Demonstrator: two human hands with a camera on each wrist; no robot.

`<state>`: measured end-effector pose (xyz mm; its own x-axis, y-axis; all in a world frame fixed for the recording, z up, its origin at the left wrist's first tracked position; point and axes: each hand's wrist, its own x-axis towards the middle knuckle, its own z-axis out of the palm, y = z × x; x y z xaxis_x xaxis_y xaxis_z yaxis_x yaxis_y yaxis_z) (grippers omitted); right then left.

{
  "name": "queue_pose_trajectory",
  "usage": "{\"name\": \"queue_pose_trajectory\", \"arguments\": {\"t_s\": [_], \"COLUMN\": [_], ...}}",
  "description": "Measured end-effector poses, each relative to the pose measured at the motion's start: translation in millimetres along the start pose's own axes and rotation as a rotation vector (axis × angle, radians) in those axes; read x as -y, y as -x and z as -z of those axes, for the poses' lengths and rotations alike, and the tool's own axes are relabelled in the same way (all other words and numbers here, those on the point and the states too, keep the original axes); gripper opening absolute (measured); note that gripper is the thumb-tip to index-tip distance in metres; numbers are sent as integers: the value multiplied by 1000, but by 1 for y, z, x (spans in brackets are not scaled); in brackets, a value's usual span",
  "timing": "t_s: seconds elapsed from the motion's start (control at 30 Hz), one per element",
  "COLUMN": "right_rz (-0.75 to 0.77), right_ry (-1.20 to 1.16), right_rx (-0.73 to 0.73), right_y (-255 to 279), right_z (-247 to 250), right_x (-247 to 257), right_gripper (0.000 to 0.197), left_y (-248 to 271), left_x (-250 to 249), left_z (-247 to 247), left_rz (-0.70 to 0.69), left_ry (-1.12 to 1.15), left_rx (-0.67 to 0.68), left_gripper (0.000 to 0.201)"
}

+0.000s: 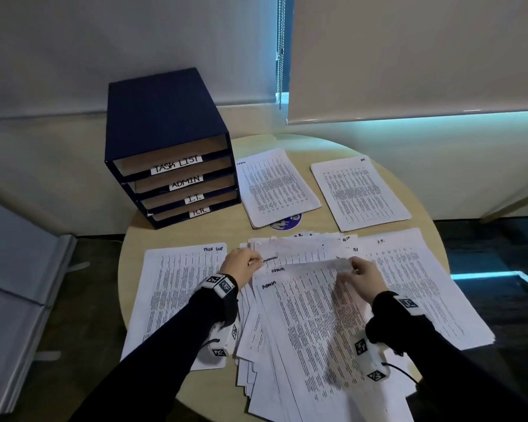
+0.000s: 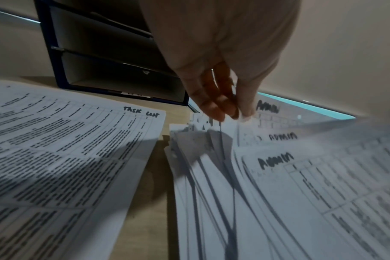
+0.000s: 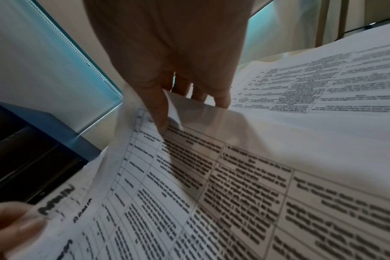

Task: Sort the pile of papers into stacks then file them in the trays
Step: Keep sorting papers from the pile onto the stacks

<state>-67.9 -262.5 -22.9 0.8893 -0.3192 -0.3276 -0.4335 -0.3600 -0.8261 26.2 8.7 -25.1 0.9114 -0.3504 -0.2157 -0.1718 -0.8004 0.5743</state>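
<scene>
A loose pile of printed papers (image 1: pixel 311 330) lies fanned at the table's near middle, its top sheets marked ADMIN (image 2: pixel 276 158). My left hand (image 1: pixel 241 263) pinches the top left corner of a lifted ADMIN sheet (image 2: pixel 267 107). My right hand (image 1: pixel 360 275) pinches the same sheet's top right edge (image 3: pixel 167 126), thumb above and fingers below. Sorted stacks lie around: TASK LIST (image 1: pixel 177 293) at left, ADMIN (image 1: pixel 275 187) and H.R. (image 1: pixel 360 193) at the back, I.T. (image 1: pixel 418 284) at right. The dark blue tray unit (image 1: pixel 171 147) stands at the back left.
The round wooden table (image 1: pixel 326 144) ends close behind the back stacks and near the I.T. stack at right. A blue round sticker (image 1: pixel 287 222) peeks from under the back ADMIN stack. A window blind with a bead chain (image 1: pixel 280 50) hangs behind.
</scene>
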Motion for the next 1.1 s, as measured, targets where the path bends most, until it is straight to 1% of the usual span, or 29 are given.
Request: {"name": "queue_pose_trajectory", "arguments": {"t_s": [0.07, 0.1, 0.13, 0.17, 0.2, 0.27, 0.3, 0.33, 0.37, 0.43, 0.47, 0.5, 0.53, 0.57, 0.63, 0.67, 0.7, 0.73, 0.8, 0.83, 0.9, 0.93, 0.97, 1.0, 1.03, 1.07, 1.1], "right_rz": [10, 12, 12, 9, -8, -38, -49, -55, -59, -77, -102, -127, -144, -153, -147, -130, -108, -68, 33, 99, 232, 290, 332, 361, 370, 357, 328], "right_ry": [-20, -42, -72, -108, -152, -210, -217, -224, -226, -239, -249, -260, -280, -294, -366, -442, -510, -566, -639, -684, -786, -823, -831, -812, -776, -734, -695], "right_rx": [10, 9, 2, 10, 35, 78, 83, 67, 53, 27, 15, -5, -35, -79, -181, -215, -235, -238, -186, -153, -114, -110, -125, -140, -157, -170, -180], "right_y": [-3, -4, -5, -8, -11, -9, -7, -6, -3, 1, 2, 4, 4, 6, 6, 8, 10, 13, 26, 33, 48, 54, 58, 60, 61, 60, 58], "right_z": [1, 1, 2, 2, 3, 4, 5, 7, 9, 12, 14, 15, 16, 17, 19, 21, 24, 28, 36, 40, 44, 43, 41, 37, 31, 23, 16], "right_x": [-3, -3, -3, -5, -5, -3, -4, -6, -8, -16, -21, -24, -27, -25, -12, -1, 15, 34, 74, 92, 120, 128, 132, 133, 130, 123, 115], "right_gripper": [13, 8, 11, 18, 20, 14, 10, 8, 9, 14, 17, 18, 18, 19, 38, 47, 49, 44, 24, 18, 15, 15, 15, 14, 13, 16, 20], "left_y": [3, 5, 6, 8, 10, 14, 17, 20, 24, 35, 41, 44, 46, 46, 44, 42, 42, 43, 42, 42, 42, 45, 51, 53, 57, 62, 65], "left_x": [-2, -4, -6, -9, -11, -13, -14, -13, -12, -13, -16, -17, -20, -23, -32, -41, -53, -68, -91, -101, -115, -121, -126, -125, -124, -123, -118], "left_z": [5, 8, 11, 15, 19, 23, 23, 22, 19, 12, 8, 1, -4, -9, -12, -8, -1, 8, 23, 30, 38, 38, 39, 34, 28, 24, 18], "left_rz": [0, 14, 24, 31, 23, -17, -16, 11, 73, 272, 324, 334, 326, 323, 306, 280, 240, 206, 146, 118, 22, -40, -98, -128, -126, -120, -107], "left_ry": [114, 192, 278, 351, 392, 359, 341, 360, 421, 622, 709, 761, 795, 804, 789, 791, 787, 768, 699, 684, 707, 730, 768, 783, 775, 748, 710], "left_rx": [41, 71, 102, 134, 166, 229, 257, 282, 307, 381, 429, 467, 489, 476, 415, 370, 313, 236, 32, -71, -256, -333, -407, -461, -473, -473, -460], "left_gripper": [19, 18, 14, 10, 7, 8, 9, 12, 22, 61, 76, 81, 78, 73, 59, 50, 46, 46, 53, 55, 57, 51, 36, 23, 21, 24, 24]}}
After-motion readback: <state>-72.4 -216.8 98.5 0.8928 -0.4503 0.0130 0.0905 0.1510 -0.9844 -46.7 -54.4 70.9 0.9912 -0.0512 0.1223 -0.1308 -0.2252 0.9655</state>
